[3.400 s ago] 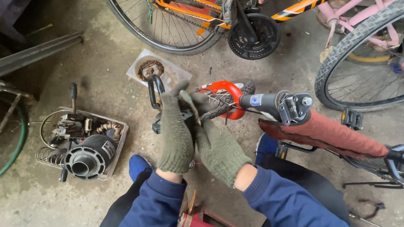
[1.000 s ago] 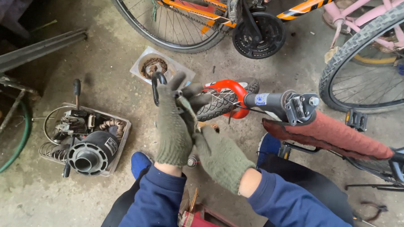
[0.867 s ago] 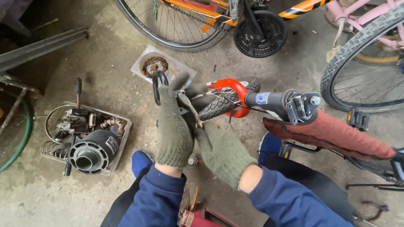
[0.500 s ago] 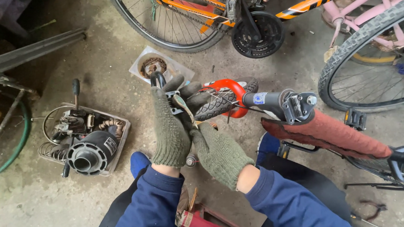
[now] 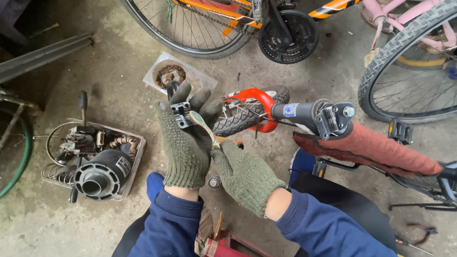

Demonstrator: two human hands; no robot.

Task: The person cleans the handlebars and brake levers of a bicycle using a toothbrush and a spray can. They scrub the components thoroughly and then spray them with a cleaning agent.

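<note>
Moving from left to right, a tray (image 5: 133, 147) of motor parts is seen on the concrete floor (image 5: 109, 61), with a black motor housing (image 5: 101, 173) lying in it. Just right of it, a small black metal bracket (image 5: 181, 112) is gripped in the gloved left hand (image 5: 184, 145), the fingers closed around it from behind and the part held above the floor, in front of the body. The bracket's long axis appears to run roughly up and away from the wearer, its upper end pointing toward a shallow dish (image 5: 158, 70) of small rusty parts beyond. A worn toothbrush (image 5: 203, 127) is pinched by the gloved right hand (image 5: 242, 173), its head laid against the bracket and its handle slanting down to the right. For the brushing to go well, the bracket is best kept clamped firmly and turned bit by bit, so that short strokes reach each recess. Further right, a small bicycle wheel (image 5: 248, 115) with a red fender (image 5: 252, 97) is seen, then a reddish-brown saddle (image 5: 376, 148), with other bicycles parked beyond.
</note>
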